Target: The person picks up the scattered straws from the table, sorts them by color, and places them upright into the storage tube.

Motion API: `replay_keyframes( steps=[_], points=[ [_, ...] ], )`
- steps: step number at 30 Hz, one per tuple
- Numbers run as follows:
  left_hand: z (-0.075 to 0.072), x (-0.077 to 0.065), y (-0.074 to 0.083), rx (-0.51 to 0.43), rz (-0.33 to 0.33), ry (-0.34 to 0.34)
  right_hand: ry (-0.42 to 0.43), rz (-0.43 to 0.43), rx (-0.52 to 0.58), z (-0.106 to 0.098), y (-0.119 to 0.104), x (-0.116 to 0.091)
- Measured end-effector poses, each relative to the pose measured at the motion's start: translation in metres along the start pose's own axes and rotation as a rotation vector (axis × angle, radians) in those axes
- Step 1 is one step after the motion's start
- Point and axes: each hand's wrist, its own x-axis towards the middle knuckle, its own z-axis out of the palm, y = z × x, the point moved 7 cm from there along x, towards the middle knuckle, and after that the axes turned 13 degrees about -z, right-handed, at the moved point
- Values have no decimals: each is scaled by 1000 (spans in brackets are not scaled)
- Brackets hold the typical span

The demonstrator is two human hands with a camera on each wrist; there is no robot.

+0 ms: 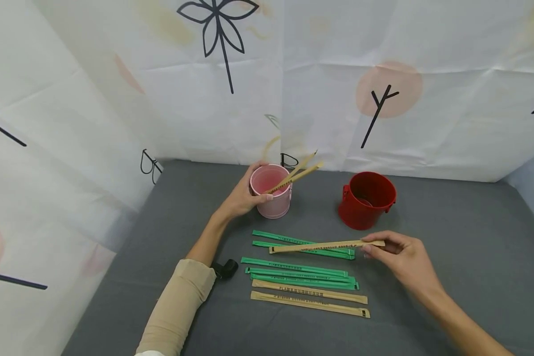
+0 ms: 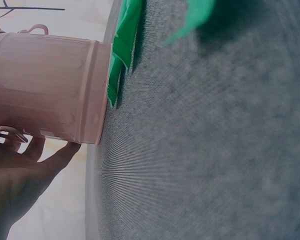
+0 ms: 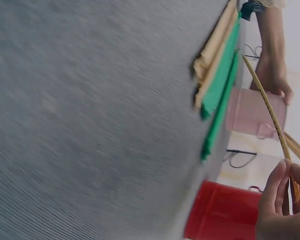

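The left arm (image 1: 208,243) wears a plain beige sleeve (image 1: 175,306), creased and ending short of the wrist, with a white edge (image 1: 151,353) low in the head view and a rounded black piece (image 1: 225,269) beside its end, while left hand (image 1: 245,197), right hand (image 1: 402,253) and right forearm (image 1: 454,316) are bare.

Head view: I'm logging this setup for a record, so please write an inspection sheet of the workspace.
Surface: grey tabletop, items grouped near the middle.
Job's things: pink bucket with two tan sticks projecting past its rim; red bucket; green packets and two tan packets lying on the tabletop.
Clutter: nothing seen.
Hands: left hand holds the pink bucket; right hand pinches a long tan packet.
Cables: nothing seen.
Surroundings: white patterned backdrop.
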Motion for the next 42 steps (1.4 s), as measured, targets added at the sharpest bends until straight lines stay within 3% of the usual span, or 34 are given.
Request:
replay_keyframes(
  steps=[10,21,29,37,42],
  points=[
    [1,0,-1,-21,24,-15,20,-114,-43,-19,-32,22],
    [1,4,1,-56,64,-46,67,-182,-30,-39,-56,40],
    [1,1,-1,-43,31,-31,79,-179,50,-44,-64,56],
    [-1,1,2,-47,71,-36,119,-190,-34,-50,-75,74],
    [-2,3,-5,-10,35,-43,124,-189,39,-46,-73,87]
  ],
)
